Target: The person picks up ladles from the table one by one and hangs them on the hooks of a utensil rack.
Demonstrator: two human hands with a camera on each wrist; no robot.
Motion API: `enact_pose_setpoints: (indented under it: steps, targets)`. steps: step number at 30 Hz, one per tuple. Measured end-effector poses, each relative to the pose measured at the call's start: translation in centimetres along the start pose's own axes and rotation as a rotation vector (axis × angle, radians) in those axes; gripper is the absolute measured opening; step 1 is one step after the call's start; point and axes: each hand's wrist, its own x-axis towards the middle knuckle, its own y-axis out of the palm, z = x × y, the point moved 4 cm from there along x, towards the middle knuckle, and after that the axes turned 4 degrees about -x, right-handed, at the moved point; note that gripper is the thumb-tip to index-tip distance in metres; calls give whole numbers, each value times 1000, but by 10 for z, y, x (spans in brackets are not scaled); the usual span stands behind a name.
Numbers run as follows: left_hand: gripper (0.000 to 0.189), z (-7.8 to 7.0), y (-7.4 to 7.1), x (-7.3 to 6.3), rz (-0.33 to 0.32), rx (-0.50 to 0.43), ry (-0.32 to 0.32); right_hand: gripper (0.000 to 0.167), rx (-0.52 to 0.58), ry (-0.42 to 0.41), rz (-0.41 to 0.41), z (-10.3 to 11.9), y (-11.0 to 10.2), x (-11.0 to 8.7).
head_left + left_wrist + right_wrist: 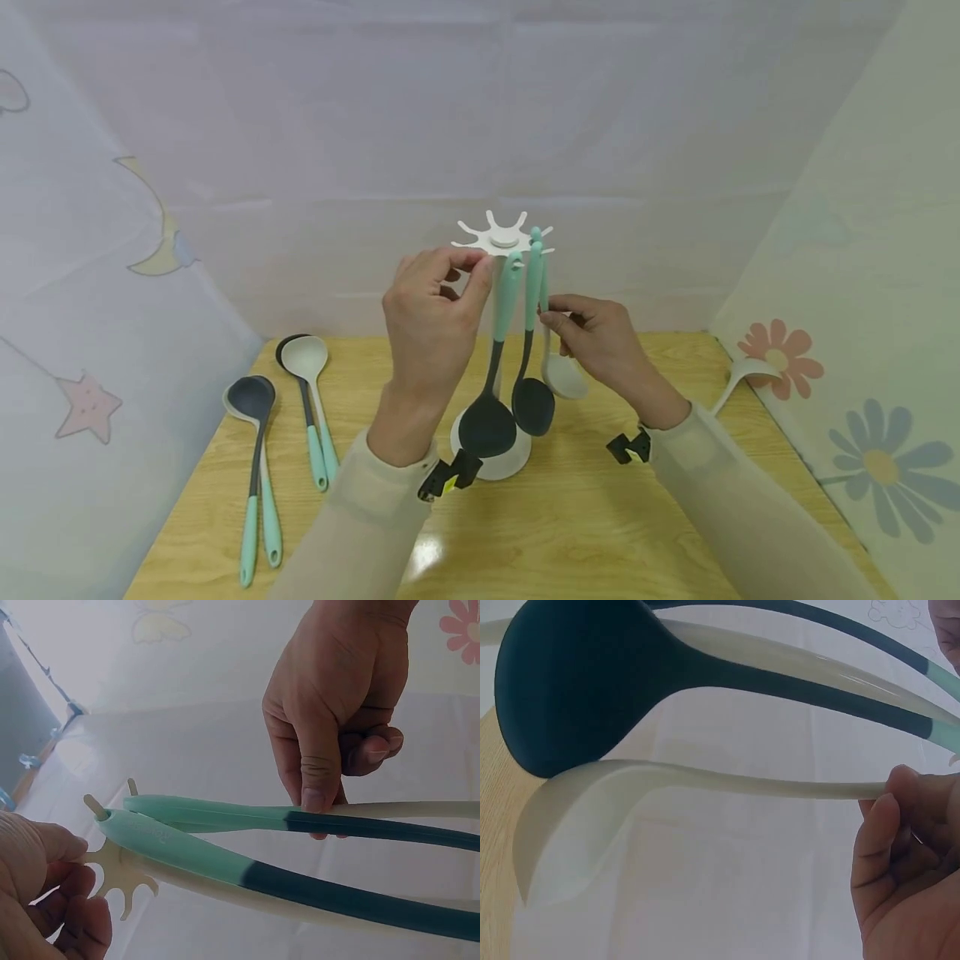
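Note:
A white utensil rack [504, 242] with a star-shaped ring of hooks stands mid-table. My left hand [431, 325] pinches one of its hooks between thumb and forefinger, beside the mint handle of a dark ladle [487, 427] hanging in front. To the right hangs a second, smaller dark-headed ladle [534, 408]. Behind that one is a white ladle [566, 379], upright, its mint handle top at the rack's edge; whether a hook bears it I cannot tell. With thumb and fingers, my right hand [603, 337] pinches the white ladle [585, 825] by its stem just below the handle.
On the table's left lie two pairs of overlapping mint-handled utensils, including a white ladle [305, 358] and a dark ladle [251, 396]. At the right edge another white utensil [750, 368] leans near the flowered wall, partly behind my right sleeve. Cloth-covered walls enclose the wooden table [600, 533].

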Motion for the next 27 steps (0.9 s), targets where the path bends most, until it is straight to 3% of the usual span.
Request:
enact_pose_setpoints:
  steps: [10,17,23,27]
  targets:
    - [17,-3,2,-1,16,88,-85,25,19,30,6,4,-3,-5]
    - [18,-3,-1,-1,15,123,-93,25,28,32,-4,8,0,-7]
    - [21,3,-5,4,17,116,-70,22,31,42,-10,12,2,-13]
    - [24,12,-8,9,47,52,-116,18,51,29,-24,15,5,-17]
